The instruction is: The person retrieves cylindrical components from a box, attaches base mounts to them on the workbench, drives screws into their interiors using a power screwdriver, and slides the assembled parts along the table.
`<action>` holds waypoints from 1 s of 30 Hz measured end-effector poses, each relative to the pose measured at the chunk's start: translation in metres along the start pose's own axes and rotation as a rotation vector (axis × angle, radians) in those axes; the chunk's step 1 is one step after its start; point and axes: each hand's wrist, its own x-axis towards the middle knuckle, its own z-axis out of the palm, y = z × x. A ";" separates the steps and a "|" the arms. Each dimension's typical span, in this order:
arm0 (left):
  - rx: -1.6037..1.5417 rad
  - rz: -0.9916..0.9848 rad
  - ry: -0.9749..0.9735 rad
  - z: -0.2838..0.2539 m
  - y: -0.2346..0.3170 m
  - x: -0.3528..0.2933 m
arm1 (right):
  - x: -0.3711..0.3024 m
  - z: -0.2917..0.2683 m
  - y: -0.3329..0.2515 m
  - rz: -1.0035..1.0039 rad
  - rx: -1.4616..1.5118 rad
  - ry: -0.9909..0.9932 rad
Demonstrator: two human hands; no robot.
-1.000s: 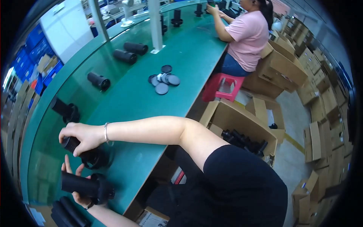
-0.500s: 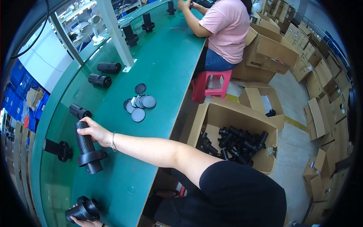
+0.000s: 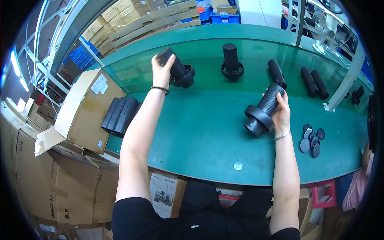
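My left hand (image 3: pixel 161 75) is closed round the upper end of a black perforated cylinder with a wide ring collar (image 3: pixel 179 71), tilted over the far left of the green table. My right hand (image 3: pixel 283 113) grips a second black perforated cylinder with a ring collar (image 3: pixel 264 109), its collared end pointing down toward the table. Between and beyond my hands, a similar collared black cylinder (image 3: pixel 230 59) stands upright. A plain black tube (image 3: pixel 276 72) lies just behind my right hand. Several round dark discs (image 3: pixel 315 149) lie to the right of my right forearm.
Black tubes (image 3: pixel 125 115) lie side by side at the table's left end, beside an open cardboard box (image 3: pixel 86 108). Two more black tubes (image 3: pixel 309 82) rest near a metal post (image 3: pixel 347 82). A red stool (image 3: pixel 324 195) and another person's pink sleeve (image 3: pixel 356 182) appear at the right.
The view has swung left, bringing the cardboard box and left-end tubes into sight. My left hand has raised and reached out its collared cylinder. My right hand still grips its own.
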 end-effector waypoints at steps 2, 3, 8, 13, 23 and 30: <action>0.203 0.019 -0.091 0.007 -0.006 0.016 | -0.002 -0.001 -0.005 -0.031 -0.038 -0.039; 0.248 0.013 -0.110 0.013 -0.015 0.022 | -0.004 -0.002 -0.007 -0.037 -0.055 -0.044; 0.429 0.024 -0.051 0.025 -0.062 0.050 | -0.012 0.012 -0.017 -0.003 -0.163 -0.116; 0.525 -0.057 -0.054 0.026 -0.082 0.050 | -0.014 0.022 -0.011 0.055 -0.196 -0.179; 0.381 0.170 -0.288 0.087 -0.001 -0.068 | -0.016 0.018 -0.014 0.061 -0.211 -0.169; -0.055 -0.077 -1.142 0.124 0.048 -0.182 | -0.024 0.038 -0.014 0.014 -0.184 -0.365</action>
